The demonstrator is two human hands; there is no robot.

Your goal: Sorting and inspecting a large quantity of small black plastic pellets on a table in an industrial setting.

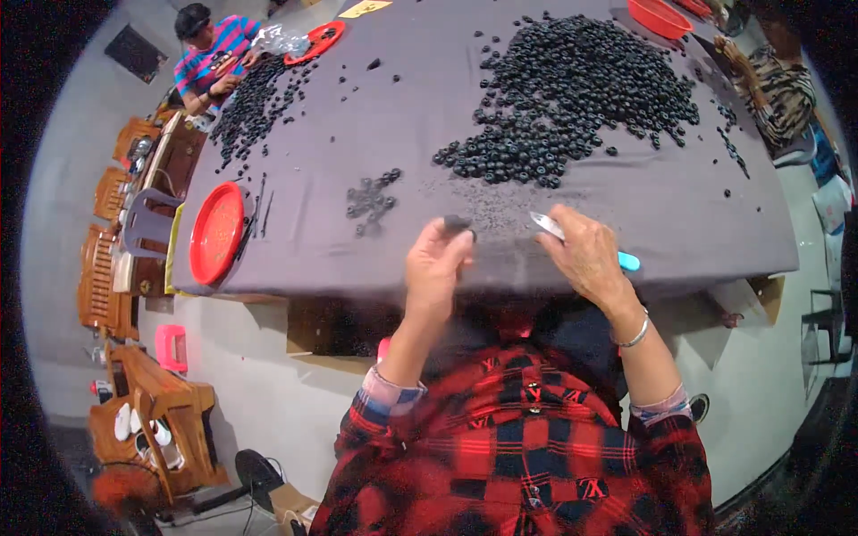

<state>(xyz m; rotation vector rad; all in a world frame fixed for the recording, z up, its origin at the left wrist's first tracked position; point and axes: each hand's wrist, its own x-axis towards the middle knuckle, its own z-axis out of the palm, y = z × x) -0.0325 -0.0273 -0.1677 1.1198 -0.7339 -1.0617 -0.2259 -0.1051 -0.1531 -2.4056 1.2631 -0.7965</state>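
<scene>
My left hand [435, 261] pinches a small black piece [458, 221], blurred at its edges, above the near part of the grey-clothed table [295, 210]. Just to the right, my right hand [581, 250] is wrapped round a knife [629, 261]; its turquoise handle end sticks out behind the palm and its pale blade points left toward the black piece, apart from it. Beyond both hands spreads a big pile of small round black parts [581, 89]. Black crumbs [500, 204] are strewn before it. A small group of black parts [371, 201] lies left of my left hand.
A red tray [217, 232] stands at the left table edge, beside thin black strips [264, 210]. At the far left a person [214, 58] sits by another black heap [250, 107] and a red plate [317, 42]. Another person [773, 85] is at the right; a red basin [660, 18] stands far right.
</scene>
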